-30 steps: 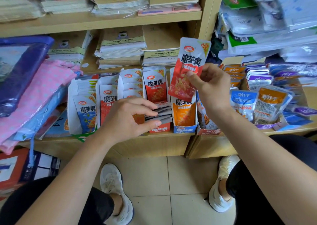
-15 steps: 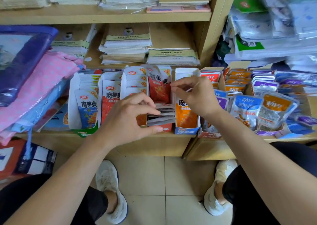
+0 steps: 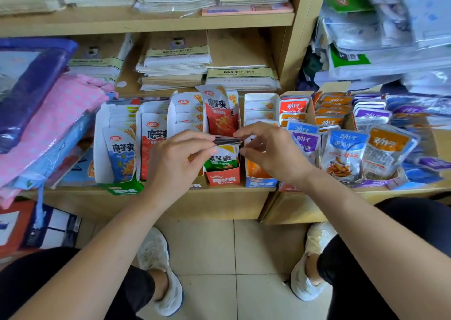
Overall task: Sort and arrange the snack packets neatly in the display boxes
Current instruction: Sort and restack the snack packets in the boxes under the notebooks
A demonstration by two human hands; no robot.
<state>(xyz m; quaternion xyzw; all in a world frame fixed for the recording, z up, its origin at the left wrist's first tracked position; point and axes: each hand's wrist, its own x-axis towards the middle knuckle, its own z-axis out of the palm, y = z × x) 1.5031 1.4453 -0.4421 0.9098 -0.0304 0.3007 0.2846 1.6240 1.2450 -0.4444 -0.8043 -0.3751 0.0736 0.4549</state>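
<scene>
Stack [image 3: 228, 140] in red box [image 3: 222, 179], shelf [image 3: 219, 202] front edge: lying between hands, long axis left-right; left hand [image 3: 175, 163], right hand [image 3: 271, 151] pinching its ends.

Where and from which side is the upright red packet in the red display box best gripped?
Pinch its top edge from above: the red packet stands upright with the top free, its lower half sunk inside the red display box.

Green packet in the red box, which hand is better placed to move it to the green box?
Left, probably: the left hand has its thumb beside the green packet, and the green box stands on that side. The right hand would have to cross over. Both pinch the grey packets.
</scene>
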